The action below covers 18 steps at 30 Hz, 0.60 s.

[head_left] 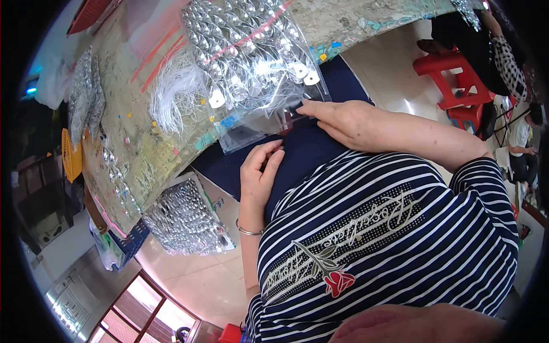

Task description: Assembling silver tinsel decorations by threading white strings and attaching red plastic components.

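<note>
far left on the worn surface (143, 148): an orange basket (71, 155) at the edge, then rows of silvery shiny pieces (86, 94). right of those, a bundle of white threads (174, 91). lower down near the floor, a packet of silvery pieces (186, 217) leaning by a blue crate (132, 240). centre: left hand (258, 174) with a bracelet, resting on dark blue cloth (297, 151), fingers loosely together and curled, gripping nothing visible. above it, a clear plastic bag (251, 63) full of silvery pieces, lying on the surface's near edge. right hand (337, 121) flat, fingertips pinched on the bag's lower corner. far right: red plastic stool (452, 74) on the floor, another person seated beside.
</note>
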### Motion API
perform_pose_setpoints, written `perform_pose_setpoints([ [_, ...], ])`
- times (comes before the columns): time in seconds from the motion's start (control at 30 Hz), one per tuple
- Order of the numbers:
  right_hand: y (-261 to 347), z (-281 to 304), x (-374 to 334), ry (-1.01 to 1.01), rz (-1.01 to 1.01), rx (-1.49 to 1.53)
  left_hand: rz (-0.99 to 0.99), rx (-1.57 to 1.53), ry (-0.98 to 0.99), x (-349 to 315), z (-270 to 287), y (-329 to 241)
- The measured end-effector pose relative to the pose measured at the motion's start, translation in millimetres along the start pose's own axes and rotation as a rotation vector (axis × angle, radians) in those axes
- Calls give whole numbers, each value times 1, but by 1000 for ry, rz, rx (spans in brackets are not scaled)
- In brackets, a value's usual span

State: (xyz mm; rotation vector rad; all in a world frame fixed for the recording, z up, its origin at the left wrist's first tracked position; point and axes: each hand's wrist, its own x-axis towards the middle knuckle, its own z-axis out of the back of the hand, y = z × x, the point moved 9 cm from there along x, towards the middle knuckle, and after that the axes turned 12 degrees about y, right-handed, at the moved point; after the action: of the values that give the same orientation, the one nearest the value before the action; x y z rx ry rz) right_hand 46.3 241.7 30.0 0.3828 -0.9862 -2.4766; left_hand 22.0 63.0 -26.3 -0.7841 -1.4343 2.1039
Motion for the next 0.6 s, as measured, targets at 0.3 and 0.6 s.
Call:
perform_pose_setpoints([
  [0.3, 12, 9, 18, -84, 48, -2, 31, -116, -8, -2, 0, 9],
  [0.6, 9, 74, -17, -128, -34, -132, 30, -110, -41, -6, 7, 14],
])
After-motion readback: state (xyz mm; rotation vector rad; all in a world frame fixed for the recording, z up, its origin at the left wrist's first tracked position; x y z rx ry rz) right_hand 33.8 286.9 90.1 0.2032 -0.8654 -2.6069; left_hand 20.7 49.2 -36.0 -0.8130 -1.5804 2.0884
